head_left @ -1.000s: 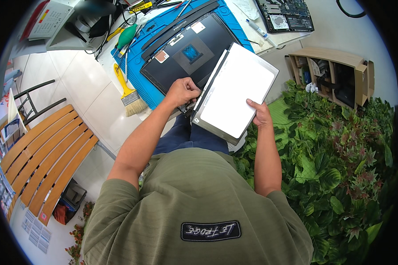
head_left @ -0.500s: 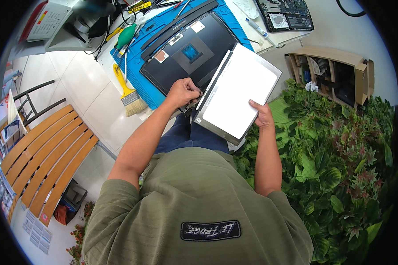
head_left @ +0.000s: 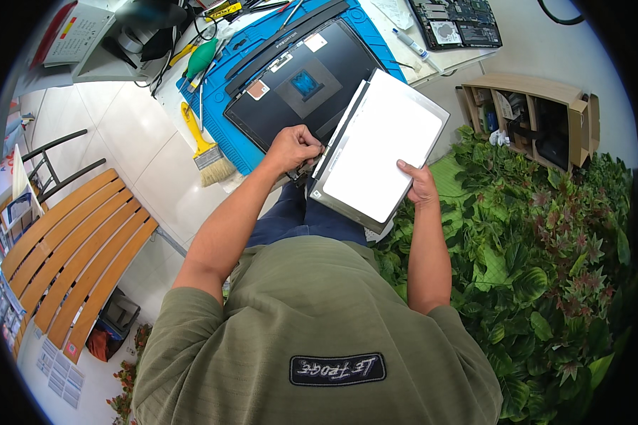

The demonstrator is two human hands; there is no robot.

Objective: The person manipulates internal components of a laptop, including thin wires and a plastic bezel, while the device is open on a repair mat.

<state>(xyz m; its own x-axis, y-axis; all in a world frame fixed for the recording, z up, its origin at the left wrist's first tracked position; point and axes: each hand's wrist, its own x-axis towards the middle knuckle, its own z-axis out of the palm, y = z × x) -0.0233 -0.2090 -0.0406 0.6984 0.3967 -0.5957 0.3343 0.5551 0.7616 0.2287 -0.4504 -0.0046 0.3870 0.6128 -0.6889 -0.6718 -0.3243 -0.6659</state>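
A laptop screen panel (head_left: 383, 149), its white back facing up, is held at a slant over the near edge of the bench. My right hand (head_left: 422, 184) grips its right edge, thumb on top and fingers hidden underneath. At the panel's left edge my left hand (head_left: 295, 150) is pinched closed; whatever its fingertips hold is too small to make out. Small dark parts show just below those fingertips. Behind the panel lies a black laptop lid (head_left: 259, 124), with a bluish emblem at its middle, on a blue work mat (head_left: 223, 145). The panel covers the lid's right end.
A yellow-handled brush (head_left: 209, 159) and green air blower (head_left: 203, 58) lie left on the bench. An opened laptop base (head_left: 468, 25) and a pen-like tube (head_left: 411, 44) are far right. A wooden bench (head_left: 85, 248) stands left, leafy plants (head_left: 517, 269) and a wooden cabinet (head_left: 524, 85) right.
The panel has shifted very slightly left, along with my right hand. My left hand keeps its pinch at the panel's left edge.
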